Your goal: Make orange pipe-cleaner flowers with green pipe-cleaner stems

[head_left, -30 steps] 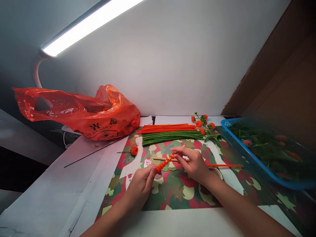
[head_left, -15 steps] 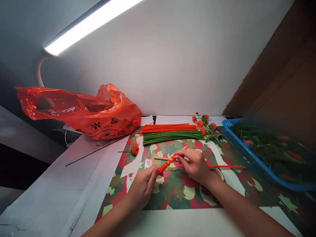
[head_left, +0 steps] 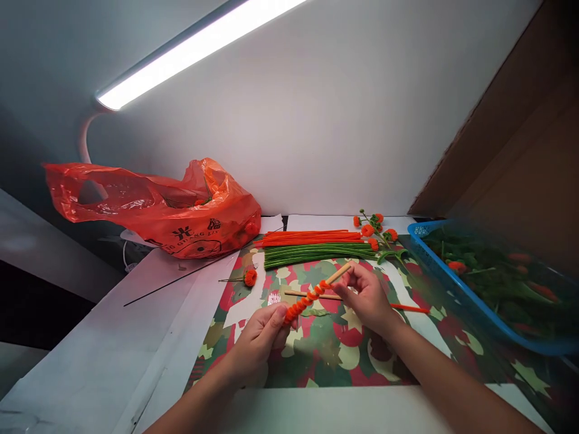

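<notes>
My left hand [head_left: 260, 334] is closed on the lower end of a wooden stick [head_left: 338, 273], where an orange pipe cleaner [head_left: 307, 299] is coiled round it in several turns. The stick slants up to the right, its bare tip beside the fingers of my right hand [head_left: 366, 298]. That hand is pinched on the pipe cleaner, whose straight tail [head_left: 409, 308] sticks out to the right behind it. A second thin stick [head_left: 296, 293] lies on the patterned mat behind the coil. On the left of the mat lies an orange pompom flower [head_left: 250, 277] with a wire stem.
Bundles of orange pipe cleaners [head_left: 312, 238] and green pipe cleaners [head_left: 316, 254] lie at the back, beside a sprig of orange flowers [head_left: 368, 230]. A red plastic bag [head_left: 194, 226] stands left. A blue basket [head_left: 456, 289] of greenery stands right. A lamp [head_left: 194, 54] hangs above.
The orange coil has loosened and spread along the stick, and the stick's upper end now shows clear of my right fingers. The tail at the right is shorter. The view has shifted slightly.
</notes>
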### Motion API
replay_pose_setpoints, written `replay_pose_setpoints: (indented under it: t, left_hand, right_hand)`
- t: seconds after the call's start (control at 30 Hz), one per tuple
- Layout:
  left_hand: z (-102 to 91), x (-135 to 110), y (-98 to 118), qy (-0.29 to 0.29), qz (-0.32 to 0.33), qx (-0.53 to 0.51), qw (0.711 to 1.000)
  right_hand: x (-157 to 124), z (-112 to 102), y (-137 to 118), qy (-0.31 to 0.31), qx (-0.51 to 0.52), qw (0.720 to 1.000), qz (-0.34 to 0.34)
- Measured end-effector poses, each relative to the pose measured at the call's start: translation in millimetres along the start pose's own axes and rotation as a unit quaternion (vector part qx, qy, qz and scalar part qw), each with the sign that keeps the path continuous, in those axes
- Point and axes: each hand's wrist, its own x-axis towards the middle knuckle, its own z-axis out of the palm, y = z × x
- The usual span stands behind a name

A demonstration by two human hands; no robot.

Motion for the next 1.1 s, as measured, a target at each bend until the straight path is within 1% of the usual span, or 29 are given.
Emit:
replay_pose_setpoints:
  t: [0.07,0.13,0.23,0.3,0.37,0.4,0.43,0.5,0.57,0.6,0.63,0.67,0.7,0.73,0.8,0.83,0.87,0.9,0.97,1.03,1.1]
  left_hand:
    - [-4.3,-2,7,-0.04,-0.012,0.041,0.998]
    - [-8.6,-3,15,-0.078,-0.021,0.109,0.991]
    - [-12.0,-3,23,-0.119,-0.025,0.233,0.965]
    - [-11.0,-2,27,-0.122,-0.023,0.313,0.942]
    - [-8.0,-1,30,-0.109,-0.02,0.366,0.924]
    - [-6.2,0,31,-0.099,-0.019,0.382,0.919]
    - [-4.5,0,31,-0.088,-0.019,0.392,0.915]
    - [-1.5,1,31,-0.052,-0.018,0.4,0.915]
    - [0.3,3,30,0.001,-0.009,0.387,0.922]
    - [0.7,3,28,0.028,-0.005,0.37,0.929]
    - [0.6,4,25,0.05,-0.002,0.343,0.938]
    - [0.1,5,23,0.067,-0.003,0.305,0.95]
    - [-0.8,6,20,0.076,-0.01,0.255,0.964]
    - [-2.2,6,17,0.076,-0.02,0.196,0.978]
    - [-5.3,6,13,0.054,-0.038,0.074,0.995]
    - [-6.7,6,12,0.038,-0.043,0.026,0.998]
    - [-7.8,5,11,0.018,-0.045,-0.008,0.999]
    - [-8.5,5,12,-0.002,-0.047,-0.031,0.998]
    - [-8.5,3,13,-0.038,-0.058,-0.054,0.996]
    - [-7.2,3,14,-0.057,-0.072,-0.065,0.994]
    - [-5.2,3,14,-0.055,-0.079,-0.075,0.993]
  right_hand:
    - [5,-8,-2,-0.037,0.006,0.999,0.021]
    - [9,-17,-4,-0.06,0.006,0.997,0.038]
    - [11,-30,-9,-0.073,-0.03,0.996,0.043]
    - [13,-37,-11,-0.096,-0.075,0.992,0.028]
    - [14,-40,-13,-0.104,-0.137,0.985,-0.01]
    - [14,-41,-14,-0.098,-0.175,0.979,-0.04]
    - [14,-40,-15,-0.085,-0.215,0.97,-0.081]
    - [13,-36,-17,-0.055,-0.286,0.94,-0.179]
    - [10,-30,-21,-0.027,-0.326,0.907,-0.267]
    - [8,-26,-22,-0.015,-0.33,0.897,-0.294]
    - [6,-23,-22,-0.006,-0.326,0.894,-0.308]
    - [4,-21,-22,-0.005,-0.313,0.899,-0.307]
    - [2,-18,-22,-0.011,-0.29,0.911,-0.293]
    - [0,-17,-20,-0.024,-0.259,0.929,-0.264]
    - [-2,-14,-17,-0.051,-0.176,0.968,-0.17]
    - [-2,-14,-15,-0.06,-0.13,0.983,-0.113]
    - [-2,-14,-13,-0.069,-0.086,0.992,-0.06]
    - [-2,-14,-11,-0.079,-0.049,0.996,-0.016]
    - [0,-14,-10,-0.111,0.013,0.993,0.037]
    - [1,-13,-10,-0.142,0.06,0.987,0.052]
    - [1,-11,-11,-0.136,0.076,0.987,0.046]
